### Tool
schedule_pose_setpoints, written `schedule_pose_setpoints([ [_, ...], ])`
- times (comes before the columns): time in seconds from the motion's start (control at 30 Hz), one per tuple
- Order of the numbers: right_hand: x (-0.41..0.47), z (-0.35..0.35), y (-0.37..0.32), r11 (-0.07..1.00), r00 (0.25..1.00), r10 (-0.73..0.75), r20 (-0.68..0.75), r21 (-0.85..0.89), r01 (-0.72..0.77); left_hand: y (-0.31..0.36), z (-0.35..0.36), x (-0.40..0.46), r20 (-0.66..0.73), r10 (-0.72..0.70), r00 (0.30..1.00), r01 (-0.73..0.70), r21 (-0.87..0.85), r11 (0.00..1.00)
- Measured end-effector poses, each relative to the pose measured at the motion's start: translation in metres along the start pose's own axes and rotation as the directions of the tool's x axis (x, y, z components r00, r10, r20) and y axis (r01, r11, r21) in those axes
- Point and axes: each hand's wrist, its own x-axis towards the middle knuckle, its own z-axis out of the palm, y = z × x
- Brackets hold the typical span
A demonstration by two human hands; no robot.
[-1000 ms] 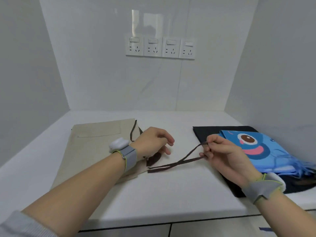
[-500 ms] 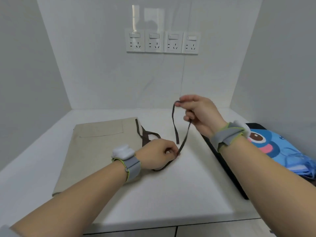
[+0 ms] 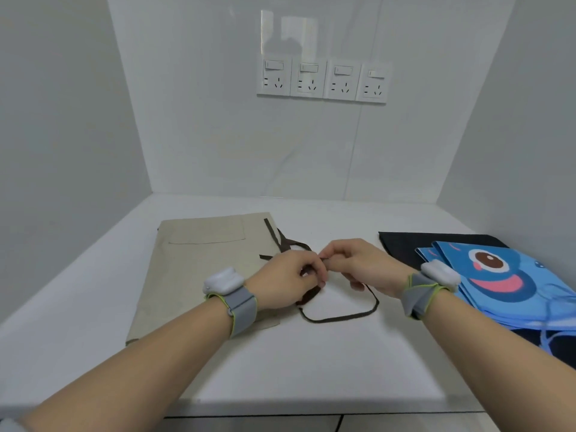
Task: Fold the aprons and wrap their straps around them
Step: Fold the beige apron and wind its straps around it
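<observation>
Beige apron (image 3: 199, 269) lies folded flat on the left half of the white tabletop (image 3: 311, 363), a tall rectangle with a stitched pocket outline across its far part and its right edge partly under the left hand. Its dark brown strap (image 3: 339, 318) leaves the cloth near the far right corner, crosses itself in a few short runs just beyond the knuckles, and then drops onto the bare table in a flat loop that curves round below both hands. Both hands meet just right of the apron's edge: the left hand (image 3: 286, 283) has its fingers curled round a gathered bunch of strap, and the right hand (image 3: 358, 268) pinches the strap between thumb and fingertips, the two sets of fingertips touching or nearly so. Each wrist wears a grey band with a white pod on top. How many turns of strap sit inside the left fist cannot be told, since the fingers cover it, and the strap's free end is hidden as well. At the right, well apart from the beige one, a black apron (image 3: 405, 247) lies flat with a blue cartoon-print apron (image 3: 511, 285) stacked on it; both are cut off by the right edge of the view, and pale blue ties trail from the printed one. Four white wall sockets (image 3: 322, 77) sit in a row on the back wall.
</observation>
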Motion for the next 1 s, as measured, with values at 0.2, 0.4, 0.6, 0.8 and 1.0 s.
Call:
schedule_pose_setpoints([
  [0.2, -0.003, 0.013, 0.0, 0.996, 0.998, -0.048, 0.047, 0.079, 0.044, 0.007, -0.005, -0.004, -0.059, 0.006, 0.998, -0.009, -0.05, 0.999],
  [0.4, 0.006, 0.027, 0.002, 0.991, 0.992, -0.094, -0.082, -0.099, 0.085, 0.003, -0.027, -0.018, -0.181, -0.101, 0.978, 0.135, 0.185, 0.973],
  [0.6, 0.001, 0.022, 0.001, 0.958, 0.976, -0.15, -0.156, -0.267, 0.104, -0.008, -0.014, -0.018, -0.223, -0.044, 0.974, 0.117, 0.324, 0.939],
  [0.8, -0.014, 0.035, 0.02, 0.997, 0.978, -0.045, -0.202, 0.045, 0.055, -0.002, 0.008, -0.003, -0.15, 0.012, 0.989, 0.043, 0.355, 0.934],
  [1.0, -0.014, 0.036, 0.029, 0.923, 0.979, 0.032, -0.201, 0.382, 0.048, 0.005, 0.001, -0.001, -0.219, -0.021, 0.976, 0.067, 0.207, 0.976],
])
